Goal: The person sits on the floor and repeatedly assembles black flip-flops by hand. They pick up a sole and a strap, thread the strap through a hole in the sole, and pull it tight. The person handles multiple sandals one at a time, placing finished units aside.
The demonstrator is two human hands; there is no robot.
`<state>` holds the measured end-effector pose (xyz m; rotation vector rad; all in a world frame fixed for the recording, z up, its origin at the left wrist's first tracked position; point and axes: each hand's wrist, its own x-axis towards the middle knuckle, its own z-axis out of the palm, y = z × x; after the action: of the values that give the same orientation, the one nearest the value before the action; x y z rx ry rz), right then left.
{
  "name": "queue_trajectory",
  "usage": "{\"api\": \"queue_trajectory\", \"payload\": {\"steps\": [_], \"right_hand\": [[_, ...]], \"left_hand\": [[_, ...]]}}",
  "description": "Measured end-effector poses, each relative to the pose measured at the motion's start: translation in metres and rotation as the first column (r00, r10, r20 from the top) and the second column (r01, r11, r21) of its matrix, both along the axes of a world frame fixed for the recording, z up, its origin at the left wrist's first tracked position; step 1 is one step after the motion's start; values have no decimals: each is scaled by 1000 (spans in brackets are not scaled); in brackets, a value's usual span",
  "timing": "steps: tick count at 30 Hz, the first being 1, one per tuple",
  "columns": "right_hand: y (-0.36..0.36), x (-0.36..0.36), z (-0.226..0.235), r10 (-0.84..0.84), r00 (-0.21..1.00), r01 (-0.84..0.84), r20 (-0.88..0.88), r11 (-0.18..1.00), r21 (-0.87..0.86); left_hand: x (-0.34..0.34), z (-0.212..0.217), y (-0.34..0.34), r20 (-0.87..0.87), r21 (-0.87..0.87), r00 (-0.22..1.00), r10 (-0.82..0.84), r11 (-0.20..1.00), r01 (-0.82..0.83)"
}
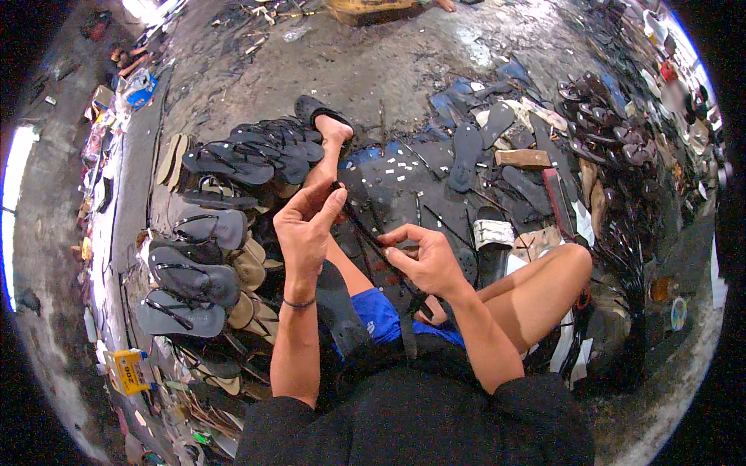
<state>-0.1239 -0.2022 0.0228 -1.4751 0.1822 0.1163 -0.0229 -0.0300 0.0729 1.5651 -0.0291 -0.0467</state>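
A thin black strap (pixel 361 225), like a flip-flop strap, stretches between my two hands above the floor. My left hand (pixel 305 233) is raised and pinches its upper end between thumb and fingertips. Lower and to the right, my right hand (pixel 430 262) is closed on the strap with thumb and forefinger. Beside my left arm lie finished-looking flip-flops: a dark row (pixel 233 161) and a grey one (pixel 183 314) among stacked pairs. Loose black soles (pixel 466 155) lie on the floor beyond my right hand.
To the right are a wooden block (pixel 522 159), a bundle of black straps (pixel 614 256) and a heap of dark sandals (pixel 610 128). A yellow can (pixel 130 371) stands at lower left. My bent leg (pixel 536 299) borders the right side; scraps litter the floor.
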Motion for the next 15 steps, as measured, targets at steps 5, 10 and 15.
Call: {"api": "queue_trajectory", "payload": {"steps": [5, 10, 15], "right_hand": [[3, 0, 1, 22, 945, 80, 327, 952, -296], [7, -5, 11, 5, 943, 101, 334, 949, -297], [19, 3, 13, -109, 876, 262, 469, 925, -274]], "left_hand": [[-6, 2, -1, 6, -69, 1000, 21, 997, -20], [-11, 4, -1, 19, -73, 1000, 16, 997, -14], [-38, 10, -12, 102, 127, 995, -2, 992, -11]]}}
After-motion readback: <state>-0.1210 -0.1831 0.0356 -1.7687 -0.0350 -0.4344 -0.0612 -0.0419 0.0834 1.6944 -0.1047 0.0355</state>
